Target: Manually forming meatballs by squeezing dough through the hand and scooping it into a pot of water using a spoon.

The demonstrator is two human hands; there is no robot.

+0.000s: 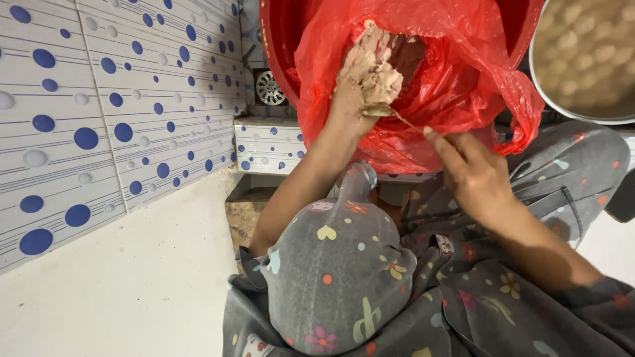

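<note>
Left hand (367, 76), caked in brown paste, sat inside the red bag (463, 73), fingers hidden under it. Right hand (473, 172) pinched a spoon (390, 114), its bowl scraping that palm.

Home washing or cooking corner, floor level. White wall tiles (112, 112) with blue dots, same tiles on low step (268, 144). Round metal floor drain (270, 87) behind step. Pale bare floor (132, 284). Big red tub (281, 39) lined with red plastic bag (463, 73). Metal basin (585, 59) alongside at right. Grey flower-print house clothes (344, 277) on knees, seated low over tub.
</note>
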